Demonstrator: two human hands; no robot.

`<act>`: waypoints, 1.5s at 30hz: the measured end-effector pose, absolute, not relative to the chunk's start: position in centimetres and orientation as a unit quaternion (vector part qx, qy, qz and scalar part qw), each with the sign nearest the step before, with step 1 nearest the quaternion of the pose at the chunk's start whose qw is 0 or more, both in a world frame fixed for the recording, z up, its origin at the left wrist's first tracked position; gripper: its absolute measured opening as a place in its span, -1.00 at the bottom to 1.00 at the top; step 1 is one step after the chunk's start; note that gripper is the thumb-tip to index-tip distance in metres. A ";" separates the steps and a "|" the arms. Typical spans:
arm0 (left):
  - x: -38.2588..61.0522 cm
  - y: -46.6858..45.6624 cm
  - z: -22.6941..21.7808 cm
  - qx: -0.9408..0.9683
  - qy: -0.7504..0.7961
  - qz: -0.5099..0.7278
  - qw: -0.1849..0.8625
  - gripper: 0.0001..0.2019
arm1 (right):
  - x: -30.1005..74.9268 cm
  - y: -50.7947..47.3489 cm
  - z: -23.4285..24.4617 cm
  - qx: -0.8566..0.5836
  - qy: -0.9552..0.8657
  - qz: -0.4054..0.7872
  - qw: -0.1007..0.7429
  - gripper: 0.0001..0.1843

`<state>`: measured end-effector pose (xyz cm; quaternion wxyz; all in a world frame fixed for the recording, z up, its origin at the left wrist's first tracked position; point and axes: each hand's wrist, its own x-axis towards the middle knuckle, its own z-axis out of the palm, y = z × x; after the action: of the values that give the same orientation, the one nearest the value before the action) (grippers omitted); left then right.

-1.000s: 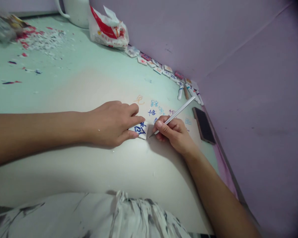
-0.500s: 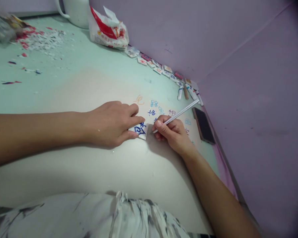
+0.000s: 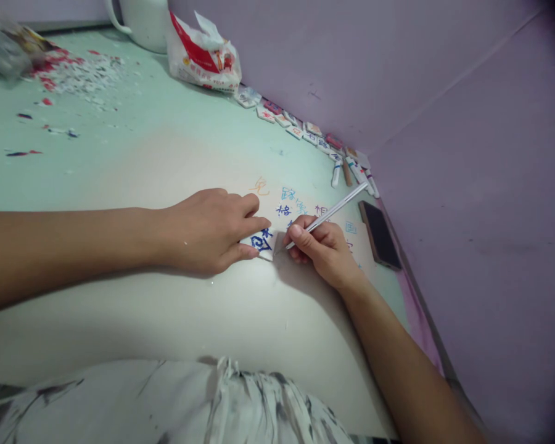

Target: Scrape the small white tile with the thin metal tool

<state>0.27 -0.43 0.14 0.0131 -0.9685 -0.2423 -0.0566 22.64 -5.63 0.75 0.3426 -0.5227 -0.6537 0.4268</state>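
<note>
My left hand (image 3: pixel 208 229) lies on the table (image 3: pixel 134 160), thumb and forefinger pinching a small white tile (image 3: pixel 261 242) with a blue character on it. My right hand (image 3: pixel 326 246) is closed round a thin silver tool (image 3: pixel 333 209), held like a pen. The tool's tip sits at the tile's right edge. Blue and orange characters are scrawled on the table surface just beyond both hands.
A dark phone (image 3: pixel 379 234) lies right of my right hand by the purple wall. A row of small painted tiles (image 3: pixel 305 131) and markers (image 3: pixel 351 169) lines the wall. A red-and-white plastic bag (image 3: pixel 203 55), a white jug (image 3: pixel 143 21) and scattered scraps (image 3: pixel 78 74) sit at the back.
The silver tool's tip has shifted slightly back and forth at the tile's right edge. My left hand and the tile have stayed put.
</note>
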 end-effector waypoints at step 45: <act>0.2 -0.3 0.1 -0.968 -0.242 -0.061 -0.001 -0.53 | 22.8 -5.5 0.9 -0.523 -0.654 0.442 0.322 -0.40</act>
<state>0.24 -0.33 0.09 -0.0006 -0.9683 -0.2422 -0.0615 22.75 -5.54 0.93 0.3217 -0.5228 -0.6542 0.4418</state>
